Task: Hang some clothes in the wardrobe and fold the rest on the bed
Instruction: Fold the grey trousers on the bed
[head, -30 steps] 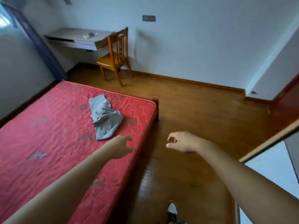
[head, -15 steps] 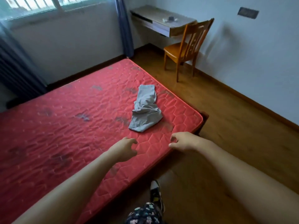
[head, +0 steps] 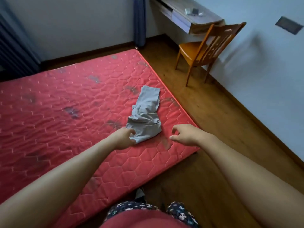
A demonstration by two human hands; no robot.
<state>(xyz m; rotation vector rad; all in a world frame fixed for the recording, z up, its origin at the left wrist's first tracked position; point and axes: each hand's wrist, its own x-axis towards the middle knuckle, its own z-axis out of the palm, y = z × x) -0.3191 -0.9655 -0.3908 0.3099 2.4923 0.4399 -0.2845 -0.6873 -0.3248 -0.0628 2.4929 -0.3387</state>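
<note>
A crumpled grey garment (head: 145,116) lies on the red quilted mattress (head: 65,112), close to its right edge and near corner. My left hand (head: 122,137) reaches over the mattress, and its curled fingers and thumb pinch the garment's near left corner. My right hand (head: 185,134) hovers just right of the garment above the mattress edge, with loosely curled fingers that hold nothing. The garment still lies flat on the bed. No wardrobe is in view.
A wooden chair (head: 204,48) stands on the wooden floor (head: 213,122) beyond the bed, by a wall-mounted desk (head: 185,15) that carries small items. A blue curtain (head: 139,22) hangs in the corner. My legs stand at the bed's near edge.
I have come closer to the bed and the view has swung left. Both hands have moved forward to the garment, and my left hand has reached its near corner.
</note>
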